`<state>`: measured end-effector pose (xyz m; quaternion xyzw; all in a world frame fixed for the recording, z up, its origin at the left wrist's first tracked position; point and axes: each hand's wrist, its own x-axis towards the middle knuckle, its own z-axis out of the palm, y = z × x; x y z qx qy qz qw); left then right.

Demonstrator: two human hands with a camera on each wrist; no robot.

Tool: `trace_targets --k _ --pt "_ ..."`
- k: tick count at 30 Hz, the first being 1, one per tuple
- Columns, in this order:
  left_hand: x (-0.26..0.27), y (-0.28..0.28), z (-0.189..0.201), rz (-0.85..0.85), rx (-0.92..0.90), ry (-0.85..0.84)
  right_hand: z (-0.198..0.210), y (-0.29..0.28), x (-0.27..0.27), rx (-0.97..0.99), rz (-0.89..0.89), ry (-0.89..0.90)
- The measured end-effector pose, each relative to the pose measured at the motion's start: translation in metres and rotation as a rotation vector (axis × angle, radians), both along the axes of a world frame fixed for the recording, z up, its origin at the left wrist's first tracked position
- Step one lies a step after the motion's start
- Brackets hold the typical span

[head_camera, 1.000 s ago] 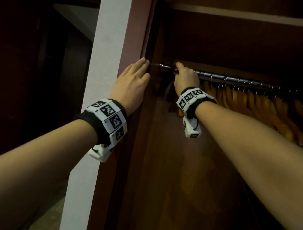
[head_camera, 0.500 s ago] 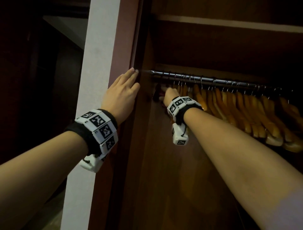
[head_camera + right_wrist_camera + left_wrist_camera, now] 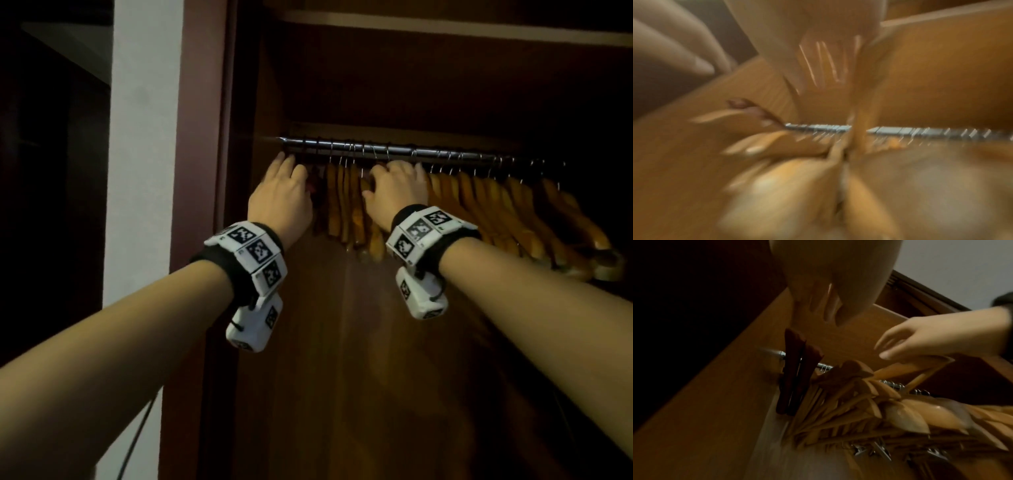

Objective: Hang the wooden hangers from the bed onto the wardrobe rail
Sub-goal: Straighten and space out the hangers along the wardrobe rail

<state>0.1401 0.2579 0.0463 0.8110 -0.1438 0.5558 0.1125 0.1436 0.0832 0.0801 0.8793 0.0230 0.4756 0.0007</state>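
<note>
A chrome wardrobe rail (image 3: 394,149) carries several light wooden hangers (image 3: 479,202) and a few dark hangers (image 3: 795,378) at its left end. My left hand (image 3: 286,169) reaches under the rail's left end beside the dark hangers, fingers straight, holding nothing. My right hand (image 3: 394,173) lies on the shoulders of the light hangers a little further right. In the left wrist view the right hand (image 3: 892,348) touches the top of one light hanger (image 3: 916,365) with relaxed fingers. The right wrist view is badly blurred; only the rail (image 3: 900,130) reads clearly.
The wardrobe's dark door frame (image 3: 202,171) and a white wall strip (image 3: 144,171) stand to the left. A shelf (image 3: 445,31) runs above the rail. The wardrobe's wooden back panel (image 3: 342,342) is below. Hangers with metal clips (image 3: 879,451) hang among the others.
My left hand left the door frame edge and moved right into the wardrobe, under the rail's left end. My right hand shifted right along the hangers and now lies on them.
</note>
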Motion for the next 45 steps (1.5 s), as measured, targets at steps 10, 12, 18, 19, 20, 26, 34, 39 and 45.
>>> trace_targets --k 10,12,18,19,20,26,34,39,45 --pt "0.036 -0.014 0.020 -0.029 -0.428 0.315 0.006 -0.031 -0.004 0.255 0.103 0.354" --pt "0.044 -0.016 0.023 -0.049 -0.458 0.363 0.004 -0.026 -0.002 0.267 0.113 0.368" --pt "0.066 -0.037 0.025 -0.143 -0.516 0.453 -0.002 -0.030 0.001 0.278 0.155 0.354" --pt "0.069 -0.040 0.025 -0.176 -0.533 0.447 -0.003 -0.032 0.001 0.281 0.167 0.351" --pt "0.070 -0.043 0.025 -0.195 -0.549 0.440 -0.004 -0.034 0.001 0.279 0.178 0.347" --pt "0.081 -0.047 0.028 -0.123 -0.647 0.372 -0.005 -0.037 0.001 0.282 0.206 0.325" --pt "0.077 -0.029 0.038 -0.161 -0.911 0.158 -0.006 -0.037 -0.003 0.298 0.217 0.319" --pt "0.083 -0.029 0.031 -0.147 -0.919 0.129 -0.008 -0.038 -0.005 0.326 0.254 0.322" --pt "0.093 -0.019 0.020 -0.125 -0.923 0.120 -0.009 -0.038 -0.005 0.332 0.256 0.319"
